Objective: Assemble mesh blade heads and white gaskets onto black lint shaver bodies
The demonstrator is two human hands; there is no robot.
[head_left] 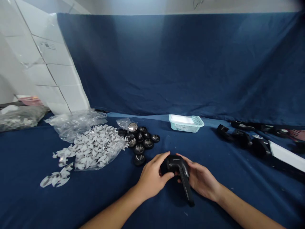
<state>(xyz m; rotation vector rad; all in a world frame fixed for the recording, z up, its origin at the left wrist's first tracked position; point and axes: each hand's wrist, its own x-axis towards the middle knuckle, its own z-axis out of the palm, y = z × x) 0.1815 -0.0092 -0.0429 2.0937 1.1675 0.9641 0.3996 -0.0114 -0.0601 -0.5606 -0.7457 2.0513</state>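
Observation:
Both my hands are closed around a black fabric shaver (179, 163), whose ribbed handle slants down toward me. My left hand (152, 175) grips the round head end from the left, its thumb below and fingers over the top. On the other side, my right hand (200, 178) wraps the back of the body where it bends into the handle; some of its fingers are hidden behind. Left of my hands lie several round black shaver heads (139, 149) in a cluster, one topped with a silver perforated mesh (132, 127).
A heap of pale plastic pieces (97, 146) spills from a clear bag at left. Behind it sits crumpled clear plastic (76, 122). A light-blue basket (187, 128) stands at the back. More black parts (243, 138) and a white strip (288, 156) lie right.

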